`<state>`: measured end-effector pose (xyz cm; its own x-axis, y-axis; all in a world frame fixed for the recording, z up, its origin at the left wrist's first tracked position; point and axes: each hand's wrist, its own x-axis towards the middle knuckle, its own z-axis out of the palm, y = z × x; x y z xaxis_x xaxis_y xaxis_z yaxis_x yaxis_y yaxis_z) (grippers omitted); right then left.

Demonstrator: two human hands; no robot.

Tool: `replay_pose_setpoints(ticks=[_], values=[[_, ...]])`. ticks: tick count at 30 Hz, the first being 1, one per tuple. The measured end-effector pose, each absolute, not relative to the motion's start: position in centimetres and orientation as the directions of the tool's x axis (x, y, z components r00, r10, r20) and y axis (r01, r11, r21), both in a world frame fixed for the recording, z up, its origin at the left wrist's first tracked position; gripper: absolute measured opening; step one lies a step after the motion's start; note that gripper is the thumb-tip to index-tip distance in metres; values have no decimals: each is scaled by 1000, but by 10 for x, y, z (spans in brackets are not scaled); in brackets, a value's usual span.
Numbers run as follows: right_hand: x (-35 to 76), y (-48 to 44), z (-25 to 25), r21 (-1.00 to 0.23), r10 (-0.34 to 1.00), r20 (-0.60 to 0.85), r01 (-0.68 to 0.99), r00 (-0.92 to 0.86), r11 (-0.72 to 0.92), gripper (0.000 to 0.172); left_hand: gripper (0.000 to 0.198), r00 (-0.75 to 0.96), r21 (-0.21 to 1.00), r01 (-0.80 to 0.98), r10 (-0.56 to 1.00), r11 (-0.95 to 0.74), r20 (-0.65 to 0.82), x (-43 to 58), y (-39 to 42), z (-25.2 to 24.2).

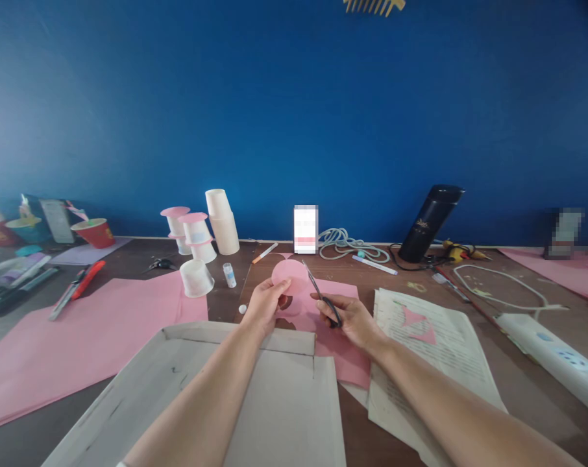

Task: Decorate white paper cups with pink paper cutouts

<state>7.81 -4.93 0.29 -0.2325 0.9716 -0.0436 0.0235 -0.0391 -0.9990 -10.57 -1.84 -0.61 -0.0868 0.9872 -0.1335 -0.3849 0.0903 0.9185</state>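
"Position of the disc?"

"Pink, flat, held up over the desk in the left hand. Thumb on its face, pinched with the fingers behind it."

"The right hand?"

"Clamped on the scissors, fingers around the black handles. Blades lie at the disc's right edge; whether they touch it, I cannot tell."

"Immediately below?"

"A pink sheet, partly under the hands. Beside it, a printed page bearing two pink scraps, the right forearm passing over it. The left forearm crosses a pale board."

"Left side?"

"Noted: a glue stick, upright, near a small white cap. Behind, a tall cup stack, leaning against the wall. Further left, a large pink pile with a red-handled cutter at its edge."

"Back and right?"

"A lit phone upright near the wall, a coiled cord just beside it, then a tilted black flask. Nearer, at far right, a white power strip."
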Motion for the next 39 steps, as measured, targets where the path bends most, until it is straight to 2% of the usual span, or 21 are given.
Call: replay_pose_setpoints(ticks=[10, 21, 27, 36, 39], values=[[77, -49, 4, -999, 968, -42, 31, -247, -36, 56, 33, -92, 918, -388, 988, 80, -125, -107, -17, -7], [77, -52, 6, -996, 980, -78, 50, -183, -70, 58, 32, -100, 934, -351, 988, 72, -114, -108, -17, -8], [77, -53, 7, -995, 980, -90, 51, -180, -82, 60, 32, -75, 911, -403, 989, 90, -131, -108, -17, -5], [76, -52, 9, -991, 972, -114, 87, -206, -98, 59, 37, -166, 880, -470, 972, 67, -163, -107, -17, 0], [75, -53, 11, -992, 975, -114, 75, -193, -101, 60, 37, -146, 850, -519, 970, 93, -196, -107, -18, 2]])
